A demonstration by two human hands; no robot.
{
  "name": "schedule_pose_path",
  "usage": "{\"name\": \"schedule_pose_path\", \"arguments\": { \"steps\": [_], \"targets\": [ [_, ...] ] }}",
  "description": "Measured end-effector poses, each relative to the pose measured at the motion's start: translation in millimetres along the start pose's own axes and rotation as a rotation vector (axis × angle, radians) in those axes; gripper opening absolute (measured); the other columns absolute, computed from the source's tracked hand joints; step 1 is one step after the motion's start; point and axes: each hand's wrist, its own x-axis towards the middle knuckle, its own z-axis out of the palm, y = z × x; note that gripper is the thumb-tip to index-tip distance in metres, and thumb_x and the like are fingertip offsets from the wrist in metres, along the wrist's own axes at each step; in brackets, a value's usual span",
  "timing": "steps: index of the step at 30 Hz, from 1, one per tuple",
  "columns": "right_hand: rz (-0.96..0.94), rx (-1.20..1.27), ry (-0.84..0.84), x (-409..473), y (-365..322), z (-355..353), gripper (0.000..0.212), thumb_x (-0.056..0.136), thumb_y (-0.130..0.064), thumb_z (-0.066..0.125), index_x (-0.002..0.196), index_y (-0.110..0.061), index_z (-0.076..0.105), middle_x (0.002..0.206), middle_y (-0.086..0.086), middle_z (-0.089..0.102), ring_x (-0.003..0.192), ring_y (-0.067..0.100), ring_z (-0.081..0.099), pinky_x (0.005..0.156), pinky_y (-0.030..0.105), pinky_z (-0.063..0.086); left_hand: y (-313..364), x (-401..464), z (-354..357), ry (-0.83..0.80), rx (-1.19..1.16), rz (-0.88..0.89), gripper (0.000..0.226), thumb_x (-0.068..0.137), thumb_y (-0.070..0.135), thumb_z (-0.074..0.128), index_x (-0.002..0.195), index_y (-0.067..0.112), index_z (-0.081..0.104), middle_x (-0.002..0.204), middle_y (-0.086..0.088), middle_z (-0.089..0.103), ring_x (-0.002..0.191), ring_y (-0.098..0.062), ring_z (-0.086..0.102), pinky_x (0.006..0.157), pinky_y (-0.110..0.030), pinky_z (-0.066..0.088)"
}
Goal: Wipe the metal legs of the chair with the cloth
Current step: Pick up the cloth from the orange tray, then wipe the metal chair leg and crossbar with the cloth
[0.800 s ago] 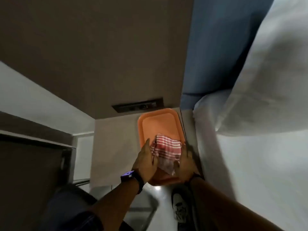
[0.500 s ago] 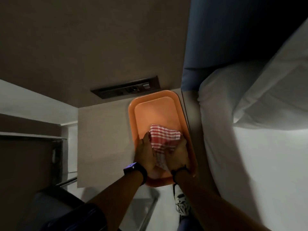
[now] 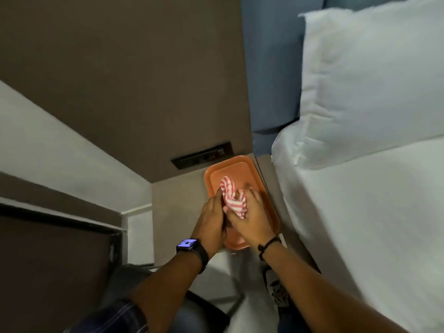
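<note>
The near half of the orange tray [image 3: 242,164] lies hidden under both hands. The right hand [image 3: 252,218] is motion-blurred at its fingers [image 3: 252,192], toward twelve o'clock. The cloth [image 3: 232,198] is bunched, its lower part covered. The shoe [image 3: 276,289] at six o'clock is dim and half hidden by the right forearm.

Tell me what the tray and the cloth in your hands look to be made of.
Tray: likely moulded plastic, matte orange, with smooth rounded corners and a raised rim. Cloth: soft woven fabric, red and white stripes, crumpled into folds between both hands.
</note>
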Motion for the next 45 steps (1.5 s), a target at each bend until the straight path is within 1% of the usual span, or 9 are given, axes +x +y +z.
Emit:
{"name": "schedule_pose_path", "arguments": {
  "steps": [4, 7, 13, 16, 20, 23, 30, 42, 45],
  "targets": [
    [-0.274, -0.394, 0.001, -106.0, -44.0, -24.7, 0.055, 0.098, -0.020, 0.078, 0.146, -0.016, 0.052, 0.141, 0.008, 0.068, 0.129, 0.026, 0.066, 0.118, 0.037, 0.054, 47.8, -89.9, -45.1, 0.078, -0.024, 0.103, 0.060, 0.094, 0.050, 0.020, 0.149, 0.026, 0.030, 0.130, 0.000, 0.051, 0.111, -0.007, 0.052, 0.095, -0.017, 0.045],
    [-0.317, -0.485, -0.066, -179.3, -46.3, -38.9, 0.076, 0.098, -0.002, 0.070, 0.166, -0.007, 0.037, 0.164, 0.021, 0.052, 0.152, 0.042, 0.053, 0.124, 0.053, 0.047, 63.4, -158.3, -55.0, 0.074, 0.015, 0.208, 0.044, 0.095, 0.027, 0.046, 0.139, 0.025, 0.039, 0.117, 0.006, 0.051, 0.103, -0.014, 0.054, 0.088, -0.026, 0.048],
    [-0.468, -0.635, -0.023, -330.9, 40.1, -10.0, 0.086, 0.092, 0.001, 0.072, 0.168, -0.022, 0.040, 0.173, 0.006, 0.046, 0.163, 0.027, 0.043, 0.137, 0.042, 0.030, 27.4, -302.3, -24.0, -0.072, 0.519, 0.322, 0.080, 0.085, 0.050, 0.049, 0.152, 0.012, 0.030, 0.151, -0.013, 0.043, 0.138, -0.032, 0.041, 0.117, -0.045, 0.033],
    [-0.332, -0.527, -0.101, -405.6, 111.1, 18.1, 0.084, 0.107, -0.006, 0.054, 0.174, -0.034, 0.013, 0.182, -0.011, 0.024, 0.170, 0.010, 0.022, 0.142, 0.033, 0.017, -0.5, -373.5, 8.4, -0.226, 0.723, 0.282, 0.097, 0.081, 0.065, 0.046, 0.158, 0.015, 0.014, 0.163, -0.014, 0.027, 0.152, -0.035, 0.021, 0.125, -0.052, 0.013],
    [-0.088, -0.181, -0.093, -505.4, 189.4, 54.9, 0.093, 0.098, 0.011, 0.057, 0.170, -0.041, 0.029, 0.169, -0.018, 0.045, 0.154, -0.003, 0.044, 0.132, 0.021, 0.035, -35.3, -469.4, 67.8, -0.373, 0.879, 0.274, 0.111, 0.076, 0.078, 0.042, 0.160, 0.016, 0.005, 0.167, -0.015, 0.013, 0.155, -0.035, 0.003, 0.125, -0.053, 0.004],
    [0.096, -0.075, -0.060, -557.7, 239.7, 80.1, 0.088, 0.099, 0.008, 0.057, 0.170, -0.036, 0.030, 0.167, -0.007, 0.049, 0.151, 0.017, 0.054, 0.125, 0.035, 0.049, -61.5, -523.7, 104.3, -0.443, 1.001, 0.272, 0.119, 0.074, 0.081, 0.043, 0.159, 0.013, -0.005, 0.168, -0.016, 0.003, 0.156, -0.034, -0.005, 0.125, -0.052, 0.001],
    [0.203, 0.171, -0.055, -612.5, 347.7, 175.4, 0.086, 0.102, 0.012, 0.058, 0.169, -0.036, 0.033, 0.170, -0.009, 0.047, 0.159, 0.015, 0.047, 0.132, 0.039, 0.043, -133.1, -584.8, 160.4, -0.518, 1.273, 0.239, 0.129, 0.075, 0.082, 0.051, 0.155, 0.005, -0.015, 0.168, -0.019, -0.007, 0.154, -0.037, -0.010, 0.124, -0.055, 0.000],
    [-0.169, 0.511, 0.075, -545.7, 465.0, 409.5, 0.056, 0.103, -0.006, 0.062, 0.157, -0.018, 0.053, 0.153, 0.004, 0.066, 0.142, 0.019, 0.064, 0.121, 0.050, 0.053, -256.6, -591.6, 251.4, -0.300, 1.723, 0.442, 0.135, 0.076, 0.081, 0.053, 0.152, -0.010, -0.013, 0.163, -0.033, -0.004, 0.152, -0.047, 0.003, 0.123, -0.058, 0.007],
    [-0.385, 0.536, 0.071, -543.5, 487.2, 440.5, 0.070, 0.096, -0.011, 0.056, 0.165, -0.012, 0.041, 0.163, 0.007, 0.057, 0.153, 0.023, 0.055, 0.126, 0.053, 0.048, -273.2, -593.3, 254.6, -0.245, 1.924, 0.475, 0.136, 0.076, 0.081, 0.051, 0.151, -0.012, -0.013, 0.162, -0.034, -0.006, 0.152, -0.048, 0.000, 0.123, -0.060, -0.001]
  ]
}}
